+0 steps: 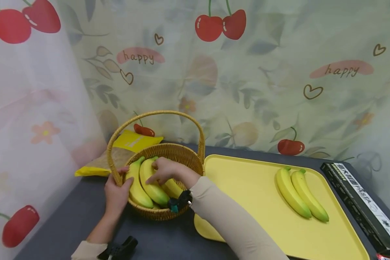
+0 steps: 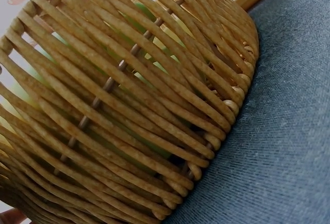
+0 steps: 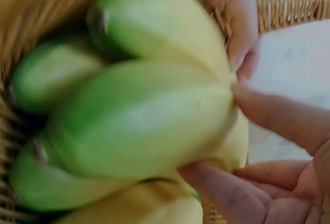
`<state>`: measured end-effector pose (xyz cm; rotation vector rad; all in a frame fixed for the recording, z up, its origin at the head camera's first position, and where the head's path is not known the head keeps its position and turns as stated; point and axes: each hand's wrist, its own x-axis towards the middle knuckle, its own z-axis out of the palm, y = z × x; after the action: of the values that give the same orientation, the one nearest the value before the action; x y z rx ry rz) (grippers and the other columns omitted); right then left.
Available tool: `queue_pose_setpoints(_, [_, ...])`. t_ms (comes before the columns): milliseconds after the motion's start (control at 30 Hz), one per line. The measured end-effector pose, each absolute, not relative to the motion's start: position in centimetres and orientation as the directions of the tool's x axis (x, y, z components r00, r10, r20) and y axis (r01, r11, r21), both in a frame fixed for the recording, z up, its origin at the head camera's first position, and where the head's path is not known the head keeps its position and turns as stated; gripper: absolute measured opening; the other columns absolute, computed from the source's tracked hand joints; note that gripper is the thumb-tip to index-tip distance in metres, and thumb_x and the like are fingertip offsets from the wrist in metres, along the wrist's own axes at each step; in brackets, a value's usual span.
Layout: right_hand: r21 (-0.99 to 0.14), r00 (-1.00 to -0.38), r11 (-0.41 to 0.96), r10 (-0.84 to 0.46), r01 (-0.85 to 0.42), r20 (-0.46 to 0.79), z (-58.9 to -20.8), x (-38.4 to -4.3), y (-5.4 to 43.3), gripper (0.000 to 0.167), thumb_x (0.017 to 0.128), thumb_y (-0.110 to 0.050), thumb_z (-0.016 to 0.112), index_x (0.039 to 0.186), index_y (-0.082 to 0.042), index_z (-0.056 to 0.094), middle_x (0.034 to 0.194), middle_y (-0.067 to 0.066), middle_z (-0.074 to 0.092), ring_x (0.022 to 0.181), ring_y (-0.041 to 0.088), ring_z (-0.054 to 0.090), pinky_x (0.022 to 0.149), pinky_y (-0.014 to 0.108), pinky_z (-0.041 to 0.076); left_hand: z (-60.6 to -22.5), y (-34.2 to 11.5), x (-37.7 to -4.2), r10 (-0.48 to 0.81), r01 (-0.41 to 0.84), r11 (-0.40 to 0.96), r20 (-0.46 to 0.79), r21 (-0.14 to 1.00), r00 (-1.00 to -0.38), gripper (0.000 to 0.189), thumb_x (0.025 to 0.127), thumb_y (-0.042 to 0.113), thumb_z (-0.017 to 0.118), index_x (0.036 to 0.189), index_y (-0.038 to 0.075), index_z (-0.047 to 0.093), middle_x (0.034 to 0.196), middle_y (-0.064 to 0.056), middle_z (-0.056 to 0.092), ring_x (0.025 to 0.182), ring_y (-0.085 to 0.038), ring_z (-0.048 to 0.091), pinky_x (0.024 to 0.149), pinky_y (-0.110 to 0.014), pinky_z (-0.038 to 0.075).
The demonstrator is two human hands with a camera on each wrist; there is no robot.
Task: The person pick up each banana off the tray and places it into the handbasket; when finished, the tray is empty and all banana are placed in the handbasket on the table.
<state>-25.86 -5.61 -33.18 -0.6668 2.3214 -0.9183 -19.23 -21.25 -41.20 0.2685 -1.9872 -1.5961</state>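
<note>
A wicker basket (image 1: 182, 154) with a tall arched handle stands on the dark table, holding several yellow bananas with green tips. My left hand (image 1: 116, 191) grips the basket's left rim by the foot of the handle. Inside the basket, my right hand (image 1: 167, 172) pinches one banana (image 1: 151, 184) between thumb and fingers. The right wrist view shows that banana (image 3: 144, 116) lying on top of others, with the thumb (image 3: 278, 113) on one side of it. Only the woven wall (image 2: 129, 110) and a bit of fingertip appear in the left wrist view.
A yellow tray (image 1: 243, 195) lies to the right, with two bananas (image 1: 300, 195) on it. Beyond it is a long black box (image 1: 360, 202). A yellow-and-brown bag (image 1: 107, 159) sits behind the basket, near a patterned curtain (image 1: 263, 72).
</note>
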Motion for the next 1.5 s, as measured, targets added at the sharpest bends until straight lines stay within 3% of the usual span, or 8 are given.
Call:
queue_pose_setpoints(100, [-0.737, -0.713, 0.635, -0.626, -0.233, -0.314, -33.12, -26.17, -5.51, 0.036, 0.081, -0.019, 0.071, 0.104, 0.002, 0.054, 0.07, 0.002, 0.046, 0.052, 0.011, 0.046, 0.051, 0.021, 0.041, -41.27, -21.24, -19.31, -0.493, 0.198, 0.264, 0.308, 0.944, -0.814, 0.028, 0.082, -0.003, 0.062, 0.11, -0.003, 0.058, 0.112, -0.007, 0.061, 0.105, 0.003, 0.05, 0.087, -0.003, 0.038])
queue_pose_setpoints(200, [-0.743, -0.715, 0.634, -0.62, -0.215, -0.323, -33.13, -26.22, -5.53, 0.056, 0.08, -0.019, 0.072, 0.127, 0.003, 0.05, 0.086, 0.004, 0.053, 0.054, 0.011, 0.051, 0.052, 0.02, 0.044, -41.18, -21.22, -19.25, -0.491, 0.205, 0.258, 0.311, 0.944, -0.814, 0.028, 0.082, -0.003, 0.062, 0.11, -0.003, 0.058, 0.11, -0.004, 0.06, 0.104, 0.004, 0.05, 0.087, -0.003, 0.038])
queue_pose_setpoints(267, [-0.747, -0.716, 0.632, -0.618, -0.206, -0.325, -33.14, -26.2, -5.56, 0.062, 0.08, -0.019, 0.072, 0.132, 0.002, 0.046, 0.092, 0.006, 0.054, 0.056, 0.011, 0.053, 0.053, 0.02, 0.045, -41.11, -21.24, -19.21, -0.489, 0.207, 0.258, 0.312, 0.944, -0.814, 0.028, 0.082, -0.002, 0.062, 0.11, -0.003, 0.058, 0.108, 0.0, 0.06, 0.104, 0.005, 0.05, 0.087, -0.004, 0.038])
queue_pose_setpoints(467, [-0.755, -0.714, 0.623, -0.624, -0.207, -0.319, -33.31, -26.14, -5.76, 0.051, 0.08, -0.021, 0.072, 0.122, 0.0, 0.052, 0.085, 0.004, 0.051, 0.059, 0.012, 0.055, 0.055, 0.022, 0.047, -40.93, -21.39, -18.95, -0.492, 0.192, 0.261, 0.301, 0.946, -0.816, 0.026, 0.083, -0.002, 0.06, 0.109, -0.003, 0.058, 0.106, 0.005, 0.06, 0.103, 0.008, 0.049, 0.086, -0.003, 0.038])
queue_pose_setpoints(600, [-0.751, -0.722, 0.63, -0.613, -0.2, -0.321, -33.35, -26.12, -5.79, 0.064, 0.08, -0.021, 0.072, 0.135, -0.001, 0.045, 0.113, 0.009, 0.056, 0.064, 0.014, 0.06, 0.058, 0.023, 0.051, -40.9, -21.41, -18.95, -0.489, 0.187, 0.267, 0.3, 0.945, -0.819, 0.026, 0.084, -0.002, 0.06, 0.11, -0.003, 0.057, 0.111, -0.004, 0.06, 0.104, 0.008, 0.048, 0.087, -0.003, 0.038])
queue_pose_setpoints(767, [-0.73, -0.73, 0.651, -0.601, -0.21, -0.325, -33.35, -26.12, -5.82, 0.074, 0.081, -0.023, 0.072, 0.142, -0.002, 0.036, 0.143, 0.014, 0.04, 0.067, 0.016, 0.063, 0.062, 0.025, 0.053, -40.91, -21.27, -19.1, -0.491, 0.211, 0.277, 0.327, 0.937, -0.807, 0.027, 0.082, -0.001, 0.062, 0.108, -0.003, 0.058, 0.109, -0.005, 0.062, 0.103, 0.007, 0.05, 0.088, -0.004, 0.038])
queue_pose_setpoints(967, [-0.725, -0.743, 0.661, -0.58, -0.191, -0.333, -33.29, -25.94, -5.96, 0.079, 0.079, -0.022, 0.073, 0.144, -0.003, 0.032, 0.147, 0.013, 0.035, 0.068, 0.016, 0.063, 0.062, 0.026, 0.054, -41.03, -21.2, -19.21, -0.504, 0.227, 0.241, 0.321, 0.944, -0.802, 0.028, 0.083, 0.005, 0.066, 0.109, -0.004, 0.059, 0.101, 0.009, 0.06, 0.101, 0.007, 0.05, 0.088, -0.005, 0.038])
queue_pose_setpoints(1500, [-0.701, -0.747, 0.683, -0.571, -0.203, -0.34, -33.24, -25.72, -5.94, 0.08, 0.08, -0.025, 0.072, 0.145, -0.004, 0.03, 0.148, 0.013, 0.034, 0.067, 0.017, 0.062, 0.063, 0.027, 0.054, -41.08, -21.16, -19.2, -0.496, 0.201, 0.228, 0.291, 0.953, -0.818, 0.029, 0.083, 0.004, 0.066, 0.11, -0.002, 0.058, 0.105, 0.006, 0.06, 0.101, 0.009, 0.049, 0.088, -0.004, 0.038])
